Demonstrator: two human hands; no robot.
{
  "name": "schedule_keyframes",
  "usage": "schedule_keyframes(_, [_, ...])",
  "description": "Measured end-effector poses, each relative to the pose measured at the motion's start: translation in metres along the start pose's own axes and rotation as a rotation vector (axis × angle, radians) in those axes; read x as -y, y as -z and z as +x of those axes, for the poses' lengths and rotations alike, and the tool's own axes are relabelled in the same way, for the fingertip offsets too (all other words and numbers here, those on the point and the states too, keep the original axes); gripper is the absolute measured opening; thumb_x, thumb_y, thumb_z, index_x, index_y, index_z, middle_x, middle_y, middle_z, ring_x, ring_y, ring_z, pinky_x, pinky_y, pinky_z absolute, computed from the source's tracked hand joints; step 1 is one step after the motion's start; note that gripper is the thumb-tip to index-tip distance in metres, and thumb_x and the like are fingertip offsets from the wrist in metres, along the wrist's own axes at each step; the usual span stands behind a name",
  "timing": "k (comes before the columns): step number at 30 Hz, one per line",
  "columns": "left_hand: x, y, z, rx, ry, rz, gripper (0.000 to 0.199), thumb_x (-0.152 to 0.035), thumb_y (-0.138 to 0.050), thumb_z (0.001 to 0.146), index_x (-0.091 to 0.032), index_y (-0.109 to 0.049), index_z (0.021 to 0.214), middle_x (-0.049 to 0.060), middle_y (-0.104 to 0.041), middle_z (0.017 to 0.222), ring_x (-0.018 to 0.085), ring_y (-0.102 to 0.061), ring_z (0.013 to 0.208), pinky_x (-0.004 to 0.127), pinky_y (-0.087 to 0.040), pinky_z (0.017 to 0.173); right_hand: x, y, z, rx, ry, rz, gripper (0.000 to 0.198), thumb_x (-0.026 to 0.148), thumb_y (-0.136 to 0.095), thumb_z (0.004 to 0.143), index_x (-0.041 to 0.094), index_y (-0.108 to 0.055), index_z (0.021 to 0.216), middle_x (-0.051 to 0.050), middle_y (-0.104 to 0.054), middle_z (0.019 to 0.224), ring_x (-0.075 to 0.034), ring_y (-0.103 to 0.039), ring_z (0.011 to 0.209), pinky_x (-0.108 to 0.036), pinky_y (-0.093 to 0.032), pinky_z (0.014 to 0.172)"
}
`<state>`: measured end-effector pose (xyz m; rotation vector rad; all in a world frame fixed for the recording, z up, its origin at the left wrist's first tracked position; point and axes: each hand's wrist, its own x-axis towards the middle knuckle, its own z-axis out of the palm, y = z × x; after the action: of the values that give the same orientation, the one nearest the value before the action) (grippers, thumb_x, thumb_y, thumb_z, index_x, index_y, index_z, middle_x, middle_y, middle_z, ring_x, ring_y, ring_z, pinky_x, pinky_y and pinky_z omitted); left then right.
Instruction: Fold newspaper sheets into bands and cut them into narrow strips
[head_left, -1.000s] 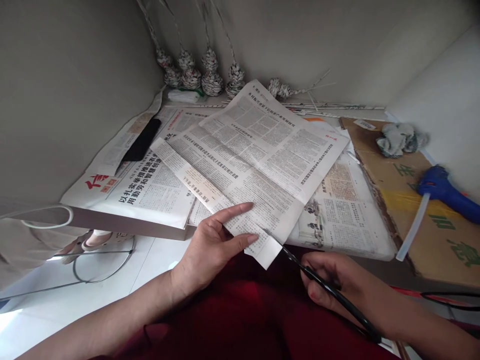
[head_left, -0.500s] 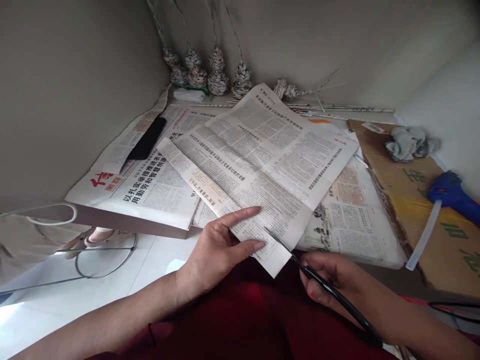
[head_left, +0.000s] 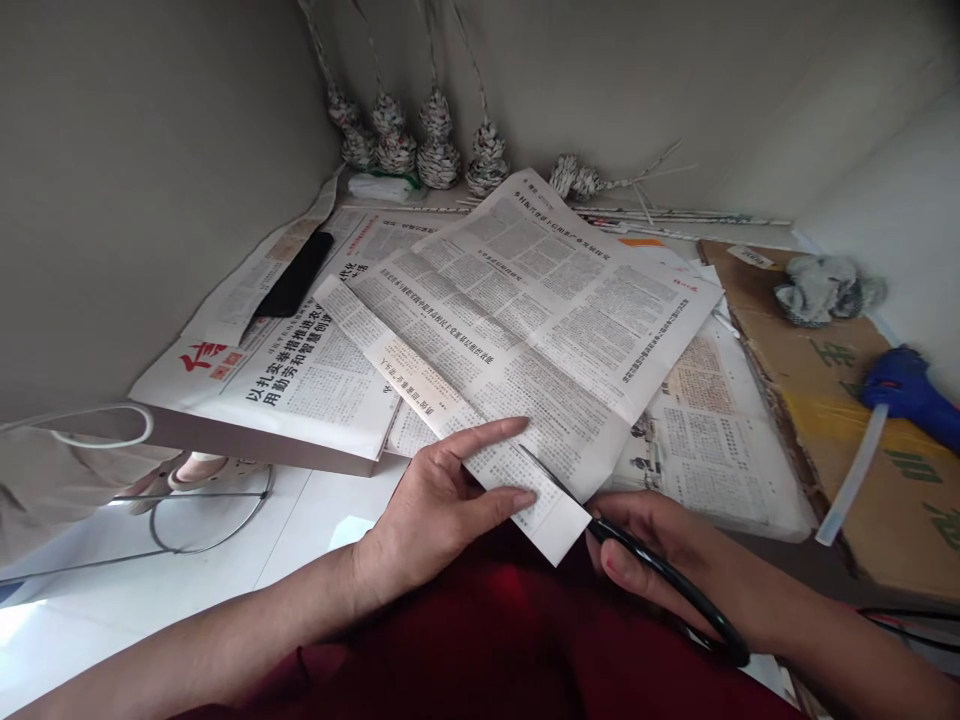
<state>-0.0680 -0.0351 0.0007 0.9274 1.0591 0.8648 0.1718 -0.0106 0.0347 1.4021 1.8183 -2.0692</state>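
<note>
1 newspaper sheet (head_left: 525, 310), fwd of L. hand (head_left: 435, 510), folded edge pinched in its fingers.
1 pr. scissors (head_left: 690, 592), gripped by R. hand (head_left: 682, 545); blades beside L. fingers, deeper than before: cut apparently adv'g.

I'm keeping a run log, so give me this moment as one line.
left hand: pinching newspaper sheet | right hand: holding black-handled scissors, blades at newspaper sheet | nearby: blue hot-glue gun on cardboard

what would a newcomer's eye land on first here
Probably the large newspaper sheet in the middle, gripped by the left hand, with black-handled scissors in the right hand at its near end. Next, perhaps, the four gourd-shaped woven pieces lined up along the back wall, then the bright blue glue gun at far right.
</note>
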Motion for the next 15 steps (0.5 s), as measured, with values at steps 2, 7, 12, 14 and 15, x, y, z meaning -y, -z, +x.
schedule_keyframes(2, [0.000, 0.000, 0.000, -0.006, 0.008, -0.008, 0.064, -0.030, -0.078, 0.082, -0.022, -0.054, 0.141, -0.012, -0.040, 0.043, 0.005, -0.025, 0.040, 0.019, -0.020, 0.038, 0.001, 0.001, 0.001, -0.001, -0.005, -0.012, 0.055, 0.076, -0.057, 0.084, 0.022, -0.049, 0.079, 0.004, -0.039, 0.070, -0.013, -0.035, 0.065, -0.026, -0.033, 0.057])
schedule_keyframes(7, [0.000, -0.001, 0.001, -0.025, 0.013, 0.015, 0.066, -0.033, -0.080, 0.080, -0.022, -0.056, 0.140, -0.012, -0.038, 0.043, 0.005, -0.024, 0.040, 0.020, -0.019, 0.039, -0.009, 0.002, 0.002, 0.019, -0.009, 0.039, 0.057, 0.077, -0.059, 0.082, 0.023, -0.045, 0.077, 0.005, -0.037, 0.068, -0.011, -0.032, 0.061, -0.025, -0.029, 0.055])
schedule_keyframes(12, [0.000, -0.001, 0.000, -0.015, 0.003, 0.021, 0.064, -0.032, -0.080, 0.080, -0.023, -0.058, 0.139, -0.013, -0.034, 0.042, 0.005, -0.021, 0.039, 0.020, -0.016, 0.038, -0.020, 0.005, 0.003, 0.039, -0.013, 0.059, 0.046, 0.066, -0.062, 0.088, 0.022, -0.049, 0.082, 0.006, -0.038, 0.069, -0.010, -0.029, 0.060, -0.025, -0.027, 0.055])
schedule_keyframes(14, [0.000, 0.000, 0.001, -0.037, -0.014, 0.017, 0.061, -0.031, -0.080, 0.079, -0.023, -0.060, 0.137, -0.012, -0.036, 0.043, 0.005, -0.024, 0.039, 0.020, -0.021, 0.038, -0.022, 0.006, 0.003, 0.013, -0.015, 0.019, 0.045, 0.063, -0.064, 0.087, 0.022, -0.048, 0.079, 0.007, -0.038, 0.068, -0.010, -0.029, 0.060, -0.025, -0.026, 0.055])
schedule_keyframes(15, [-0.001, 0.001, 0.001, -0.062, -0.029, 0.015, 0.060, -0.031, -0.081, 0.079, -0.023, -0.062, 0.135, -0.011, -0.039, 0.045, 0.006, -0.029, 0.040, 0.020, -0.026, 0.039, -0.023, 0.007, 0.003, -0.005, -0.017, -0.005, 0.046, 0.063, -0.066, 0.086, 0.022, -0.048, 0.078, 0.007, -0.037, 0.068, -0.010, -0.029, 0.060, -0.025, -0.026, 0.055])
